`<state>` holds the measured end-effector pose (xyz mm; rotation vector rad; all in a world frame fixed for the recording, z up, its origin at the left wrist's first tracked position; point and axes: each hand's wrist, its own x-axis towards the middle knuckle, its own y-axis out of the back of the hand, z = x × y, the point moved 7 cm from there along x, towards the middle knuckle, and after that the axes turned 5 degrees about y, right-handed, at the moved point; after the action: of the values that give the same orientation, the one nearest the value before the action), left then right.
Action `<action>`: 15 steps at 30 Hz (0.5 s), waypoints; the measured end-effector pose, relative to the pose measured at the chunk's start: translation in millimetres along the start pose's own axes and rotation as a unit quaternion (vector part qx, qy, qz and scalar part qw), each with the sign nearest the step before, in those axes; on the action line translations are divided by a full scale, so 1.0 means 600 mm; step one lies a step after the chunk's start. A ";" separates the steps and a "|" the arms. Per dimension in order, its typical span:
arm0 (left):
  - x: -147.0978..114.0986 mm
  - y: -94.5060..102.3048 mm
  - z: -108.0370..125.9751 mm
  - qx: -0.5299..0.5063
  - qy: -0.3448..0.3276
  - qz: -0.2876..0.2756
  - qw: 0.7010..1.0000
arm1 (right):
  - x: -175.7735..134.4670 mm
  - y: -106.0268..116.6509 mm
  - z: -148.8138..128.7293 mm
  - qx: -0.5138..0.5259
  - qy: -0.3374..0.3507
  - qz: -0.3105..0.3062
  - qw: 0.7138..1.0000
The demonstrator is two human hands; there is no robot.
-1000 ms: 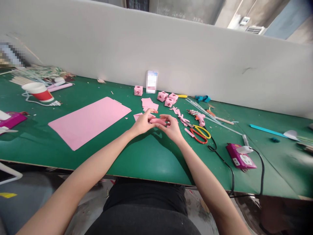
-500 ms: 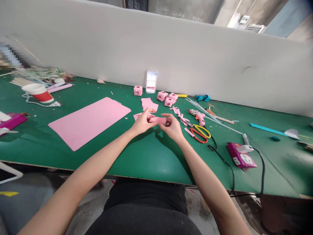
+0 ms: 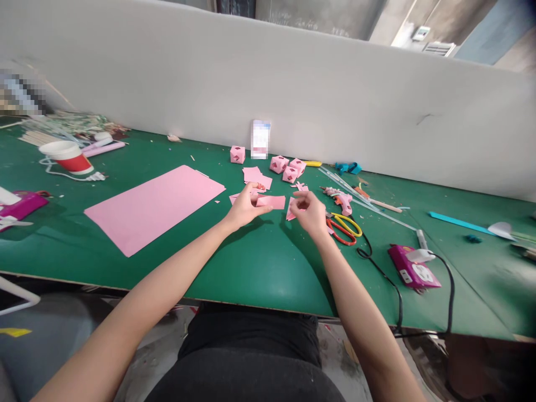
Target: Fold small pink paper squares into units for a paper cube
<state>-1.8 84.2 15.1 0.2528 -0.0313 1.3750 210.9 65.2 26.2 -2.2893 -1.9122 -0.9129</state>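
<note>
My left hand (image 3: 244,210) is closed on a folded pink paper strip (image 3: 274,202), held just above the green table between thumb and fingers. A short distance to the right, my right hand (image 3: 310,211) pinches another pink paper piece (image 3: 290,212), which points down and looks folded; the hand hides part of it. Pink paper squares (image 3: 256,177) lie behind my left hand. Beyond them stand finished-looking pink paper cubes with dark diamond openings, one cube (image 3: 237,154) alone and several clustered (image 3: 290,169) to its right.
A large pink sheet (image 3: 154,212) lies left. Right of my hands are scissors (image 3: 343,240), a pink glue gun (image 3: 344,204) and a magenta power block (image 3: 414,268) with a black cable. A phone (image 3: 260,139) leans on the partition. A paper cup (image 3: 67,157) lies far left.
My right hand has let go of the folded strip and moved right, now pinching a separate pink piece. My left hand keeps the strip in nearly the same spot.
</note>
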 end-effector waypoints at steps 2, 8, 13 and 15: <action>0.000 0.008 -0.004 -0.038 0.033 0.013 0.999 | 0.006 0.026 0.013 -0.007 -0.020 0.062 0.998; 0.002 -0.001 -0.019 -0.122 0.082 -0.009 0.989 | -0.003 -0.033 0.002 0.134 -0.054 -0.034 0.989; 0.001 -0.016 -0.028 -0.116 0.086 -0.023 0.989 | -0.022 -0.075 -0.015 0.125 -0.043 -0.069 0.989; 0.000 -0.018 -0.025 -0.117 0.084 -0.021 0.989 | -0.023 -0.075 -0.010 0.098 -0.040 -0.054 0.993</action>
<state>6.5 85.4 -1.5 -0.0588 -0.0475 1.3338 166.8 62.1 9.7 -2.1598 -2.0707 -0.6169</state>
